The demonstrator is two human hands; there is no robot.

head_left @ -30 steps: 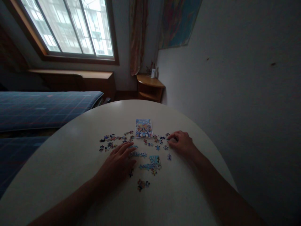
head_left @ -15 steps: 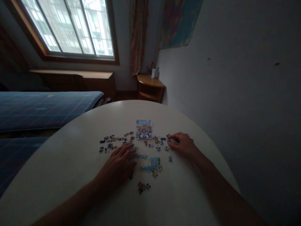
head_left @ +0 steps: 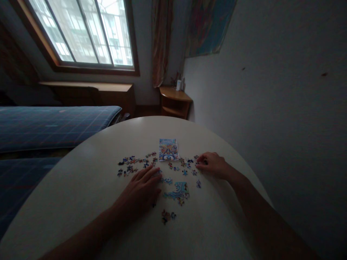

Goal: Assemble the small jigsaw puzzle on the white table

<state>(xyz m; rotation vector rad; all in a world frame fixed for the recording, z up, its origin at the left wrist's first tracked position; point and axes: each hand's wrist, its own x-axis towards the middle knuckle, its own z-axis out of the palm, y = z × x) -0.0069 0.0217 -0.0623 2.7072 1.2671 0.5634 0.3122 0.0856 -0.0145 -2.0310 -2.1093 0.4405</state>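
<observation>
My left hand (head_left: 141,191) lies flat and open on the round white table (head_left: 81,195), fingertips touching a joined strip of blue jigsaw pieces (head_left: 166,180). A larger joined patch (head_left: 177,190) sits just right of that hand. My right hand (head_left: 213,164) is curled, its fingers pinched on a small puzzle piece among the loose pieces (head_left: 187,164) at the right. A small printed reference picture (head_left: 168,149) lies beyond both hands. More loose pieces (head_left: 132,164) are scattered to the left, and a small cluster (head_left: 167,216) lies nearer me.
A blue plaid bed (head_left: 51,124) runs along the left. A wooden corner shelf (head_left: 175,101) stands past the table under a curtain. The wall is close on the right, with a window at the back left.
The view has drifted slightly. My right hand has edged a little further over the loose pieces; my left hand has stayed flat in place.
</observation>
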